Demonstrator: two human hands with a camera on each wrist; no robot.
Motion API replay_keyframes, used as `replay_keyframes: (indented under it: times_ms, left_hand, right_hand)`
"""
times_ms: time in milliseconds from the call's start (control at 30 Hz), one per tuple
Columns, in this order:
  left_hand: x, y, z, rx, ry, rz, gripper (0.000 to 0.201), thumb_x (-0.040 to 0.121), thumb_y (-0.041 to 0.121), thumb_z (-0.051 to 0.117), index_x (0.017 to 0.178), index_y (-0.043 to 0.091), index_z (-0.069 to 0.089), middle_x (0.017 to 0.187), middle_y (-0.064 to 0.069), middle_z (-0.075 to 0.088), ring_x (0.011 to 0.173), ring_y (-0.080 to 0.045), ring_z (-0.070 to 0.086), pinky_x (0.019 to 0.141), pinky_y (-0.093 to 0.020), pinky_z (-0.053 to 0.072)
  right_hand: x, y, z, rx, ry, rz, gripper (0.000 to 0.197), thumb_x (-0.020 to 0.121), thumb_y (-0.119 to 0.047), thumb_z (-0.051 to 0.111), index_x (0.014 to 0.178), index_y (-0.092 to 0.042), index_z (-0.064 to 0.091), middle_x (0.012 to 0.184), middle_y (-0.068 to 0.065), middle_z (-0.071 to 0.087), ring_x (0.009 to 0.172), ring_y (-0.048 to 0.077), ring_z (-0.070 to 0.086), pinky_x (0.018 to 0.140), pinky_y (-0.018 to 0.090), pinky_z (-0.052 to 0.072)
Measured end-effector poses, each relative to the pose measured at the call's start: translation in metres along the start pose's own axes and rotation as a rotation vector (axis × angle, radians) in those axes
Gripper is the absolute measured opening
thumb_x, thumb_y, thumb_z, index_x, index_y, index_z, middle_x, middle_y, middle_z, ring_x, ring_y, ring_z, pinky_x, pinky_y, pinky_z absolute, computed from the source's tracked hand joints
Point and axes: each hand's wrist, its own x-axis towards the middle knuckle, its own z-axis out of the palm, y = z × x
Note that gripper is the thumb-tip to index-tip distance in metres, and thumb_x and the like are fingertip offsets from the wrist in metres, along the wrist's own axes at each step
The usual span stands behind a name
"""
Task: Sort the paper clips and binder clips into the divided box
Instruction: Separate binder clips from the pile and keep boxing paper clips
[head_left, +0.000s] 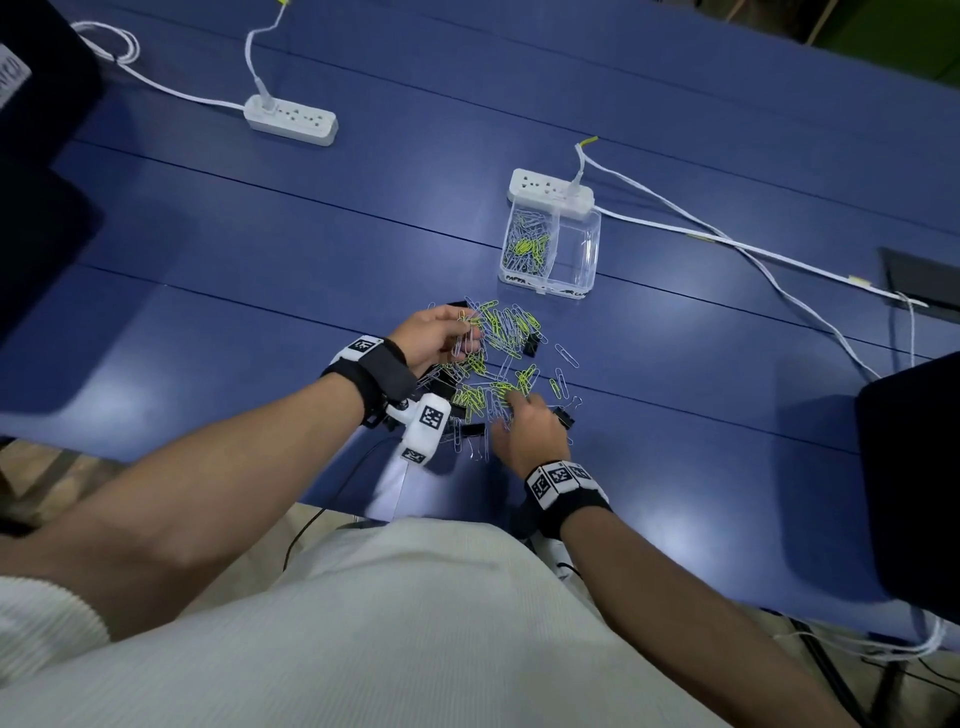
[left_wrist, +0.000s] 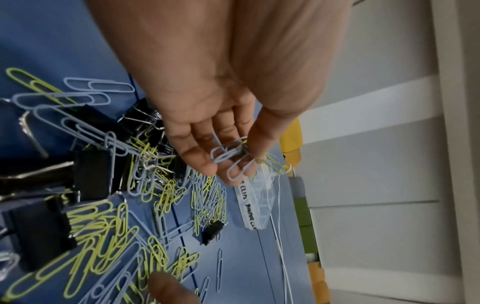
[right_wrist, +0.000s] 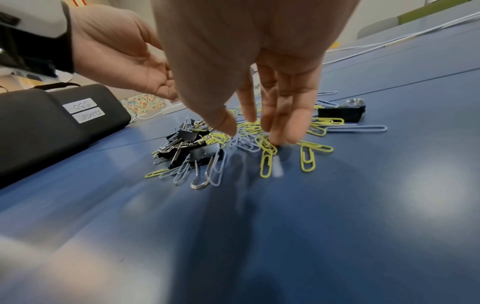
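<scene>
**2 hands in the clip pile, 1 compartment of the box filled**

The pile of paper clips (head_left: 498, 358) lay on the blue table (head_left: 260, 270), yellow-green and pale blue ones mixed, too many and too tangled to count. Black binder clips (right_wrist: 192, 144) lay among them: at least 6 could be made out, most bunched on the wrist side of the left hand, 1 just right of the right hand (head_left: 563, 417), and 1 at the pile's far right edge (head_left: 531, 345).

The left hand (left_wrist: 221, 131) was raised just above the pile, its thumb and curled fingers pinching a small bunch of pale blue paper clips (left_wrist: 231, 158), about 3 or 4, with a yellow one hanging from them. The right hand (right_wrist: 259, 82) reached down into the near side of the pile with fingers nearly straight and spread, the fingertips (right_wrist: 283, 135) touching clips on the table and gripping nothing.

The divided box (head_left: 550, 249), clear plastic with 2 compartments, stood beyond both hands, a little to the right and apart from the pile. Its left compartment held a heap of paper clips of both colours; the right compartment showed only clear plastic. Handwritten labels ran along its near wall. 2 white power strips lay further off, 1 touching the box's far end (head_left: 550, 191), the other (head_left: 291, 119) well to the left.
</scene>
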Motion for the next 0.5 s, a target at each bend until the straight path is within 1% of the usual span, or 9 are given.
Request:
replay_keyframes:
  times_ms: [67, 133, 233, 267, 333, 400, 467, 500]
  left_hand:
    - [-0.002, 0.0, -0.004, -0.007, -0.013, -0.031, 0.02, 0.097, 0.003, 0.044, 0.097, 0.017, 0.057, 0.089, -0.006, 0.063, 0.076, -0.015, 0.065, 0.067, -0.024, 0.049]
    - [-0.002, -0.001, -0.007, 0.005, -0.032, -0.048, 0.023, 0.097, 0.003, 0.042, 0.099, 0.018, 0.059, 0.09, -0.006, 0.063, 0.075, -0.015, 0.067, 0.067, -0.025, 0.051]
    - [-0.004, -0.001, -0.01, 0.026, -0.05, -0.051, 0.03, 0.094, 0.0, 0.039, 0.107, 0.017, 0.06, 0.089, -0.006, 0.061, 0.069, -0.016, 0.066, 0.061, -0.023, 0.054]
    - [-0.004, -0.001, -0.01, 0.034, -0.048, -0.05, 0.032, 0.093, -0.001, 0.037, 0.108, 0.016, 0.059, 0.087, -0.006, 0.06, 0.067, -0.016, 0.064, 0.058, -0.022, 0.053]
    - [-0.005, 0.0, -0.01, 0.054, -0.03, -0.055, 0.038, 0.089, -0.004, 0.033, 0.107, 0.016, 0.06, 0.085, -0.006, 0.056, 0.062, -0.016, 0.058, 0.051, -0.02, 0.049]
    - [-0.005, 0.001, -0.01, 0.057, -0.013, -0.069, 0.042, 0.084, -0.006, 0.029, 0.102, 0.016, 0.061, 0.083, -0.006, 0.053, 0.059, -0.014, 0.052, 0.046, -0.019, 0.042]
    - [-0.005, 0.001, -0.011, 0.042, -0.006, -0.092, 0.039, 0.082, -0.003, 0.028, 0.097, 0.015, 0.06, 0.079, -0.004, 0.051, 0.059, -0.014, 0.048, 0.046, -0.02, 0.036]
    - [-0.005, 0.001, -0.011, 0.036, 0.0, -0.107, 0.034, 0.083, 0.001, 0.029, 0.093, 0.014, 0.058, 0.078, -0.003, 0.051, 0.058, -0.014, 0.047, 0.047, -0.021, 0.034]
  right_hand:
    - [0.001, -0.002, 0.002, -0.028, -0.026, -0.012, 0.045, 0.092, -0.034, 0.054, 0.131, -0.014, 0.046, 0.121, 0.014, 0.051, 0.102, 0.034, 0.059, 0.081, 0.039, 0.05]
    - [0.004, -0.003, 0.002, -0.071, -0.052, -0.005, 0.045, 0.093, -0.033, 0.054, 0.133, -0.014, 0.045, 0.123, 0.015, 0.049, 0.105, 0.034, 0.058, 0.084, 0.041, 0.05]
    - [0.009, -0.007, -0.002, -0.106, -0.051, -0.001, 0.032, 0.094, -0.013, 0.049, 0.126, -0.01, 0.051, 0.121, 0.017, 0.05, 0.105, 0.036, 0.058, 0.081, 0.043, 0.051]
    - [0.011, -0.008, -0.003, -0.121, -0.053, -0.004, 0.032, 0.093, -0.006, 0.046, 0.124, -0.008, 0.052, 0.12, 0.018, 0.051, 0.104, 0.036, 0.058, 0.081, 0.043, 0.051]
    - [0.014, -0.007, -0.004, -0.143, -0.06, -0.015, 0.033, 0.09, 0.001, 0.044, 0.121, -0.005, 0.053, 0.118, 0.019, 0.053, 0.103, 0.036, 0.058, 0.081, 0.043, 0.05]
    - [0.019, -0.005, -0.005, -0.141, -0.052, -0.011, 0.031, 0.089, 0.001, 0.045, 0.119, -0.003, 0.053, 0.117, 0.02, 0.055, 0.103, 0.036, 0.058, 0.08, 0.041, 0.05]
    - [0.022, -0.003, -0.007, -0.124, -0.045, 0.02, 0.029, 0.089, -0.003, 0.046, 0.118, -0.002, 0.052, 0.117, 0.02, 0.055, 0.104, 0.036, 0.058, 0.08, 0.04, 0.049]
    - [0.024, -0.002, -0.008, -0.111, -0.045, 0.04, 0.029, 0.089, -0.005, 0.047, 0.118, -0.001, 0.051, 0.117, 0.019, 0.056, 0.104, 0.035, 0.058, 0.08, 0.039, 0.049]
